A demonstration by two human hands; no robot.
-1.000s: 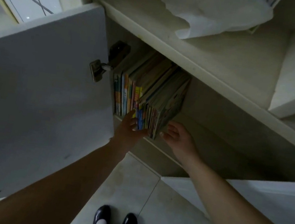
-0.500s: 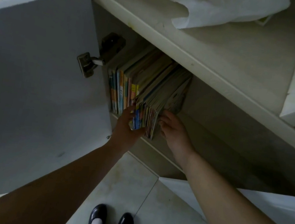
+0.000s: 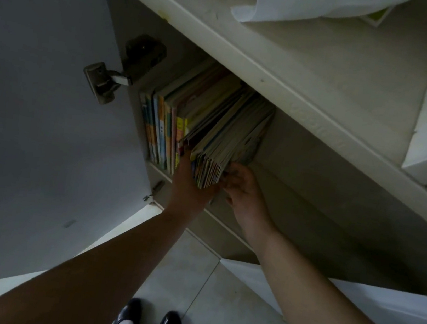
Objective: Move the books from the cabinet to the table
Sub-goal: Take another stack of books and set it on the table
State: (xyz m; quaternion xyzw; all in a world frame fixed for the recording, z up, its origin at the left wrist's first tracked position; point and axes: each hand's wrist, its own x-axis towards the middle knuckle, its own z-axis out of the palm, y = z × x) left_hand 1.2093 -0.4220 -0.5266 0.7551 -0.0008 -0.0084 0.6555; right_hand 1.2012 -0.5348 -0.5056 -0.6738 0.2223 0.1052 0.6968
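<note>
A row of thin colourful books (image 3: 212, 123) stands upright at the left end of the dim lower cabinet (image 3: 339, 196) compartment. The right part of the row, a bundle of several thin books (image 3: 225, 149), leans apart from the rest. My left hand (image 3: 189, 186) grips this bundle from the left, fingers pushed into the gap between the books. My right hand (image 3: 244, 191) holds the bundle's right side near its bottom corner, fingers curled against the covers. The table is not in view.
The open cabinet door (image 3: 44, 110) with its metal hinge (image 3: 103, 80) stands close at the left. A second open door (image 3: 352, 299) juts out at lower right. A white plastic bag (image 3: 298, 0) lies on the shelf above. My black shoes (image 3: 148, 323) stand on the tiled floor.
Both hands have closed in on the right bundle of books; the left fingers slid into the gap and the right hand came up against the covers. The camera has moved closer.
</note>
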